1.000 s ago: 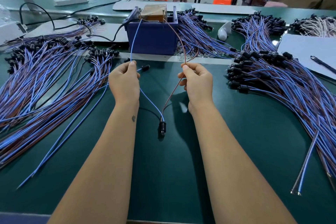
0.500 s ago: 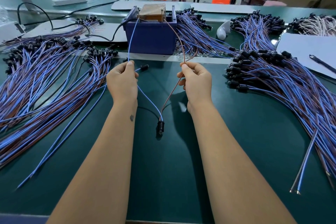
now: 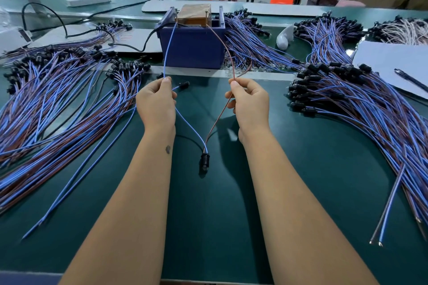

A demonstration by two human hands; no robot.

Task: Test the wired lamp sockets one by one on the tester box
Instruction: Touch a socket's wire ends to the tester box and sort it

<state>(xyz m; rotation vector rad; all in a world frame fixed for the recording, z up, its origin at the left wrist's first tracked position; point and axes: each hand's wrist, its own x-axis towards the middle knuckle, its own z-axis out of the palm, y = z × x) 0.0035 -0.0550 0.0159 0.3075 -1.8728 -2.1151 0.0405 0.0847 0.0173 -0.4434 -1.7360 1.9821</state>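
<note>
1. Pinching was the hold seen on both sides: the thin blue insulated wire was pinched between thumb and fingertips of the left hand, and the thin brown insulated wire was pinched likewise by the right hand.
2. The small black cylindrical lamp socket hung below and between the two hands, just above the dark green table mat; whether it touched the mat could not be told.
3. Beyond the fingertips, both leads ran up to the top of the dark blue plastic tester box, where their ends met the contacts beside a tan block.
4. The socket was judged light, and the leads limp and springy, so that little grip force would be needed.
5. A hold well up the insulation was judged best, since the bare ends would wander if held far back.
6. The stripped tips were judged delicate; bending or pulling at the socket joint was to be avoided.
7. Heaps of similar blue-and-brown wired sockets lay outward of the left hand, and others outward of the right.
</note>
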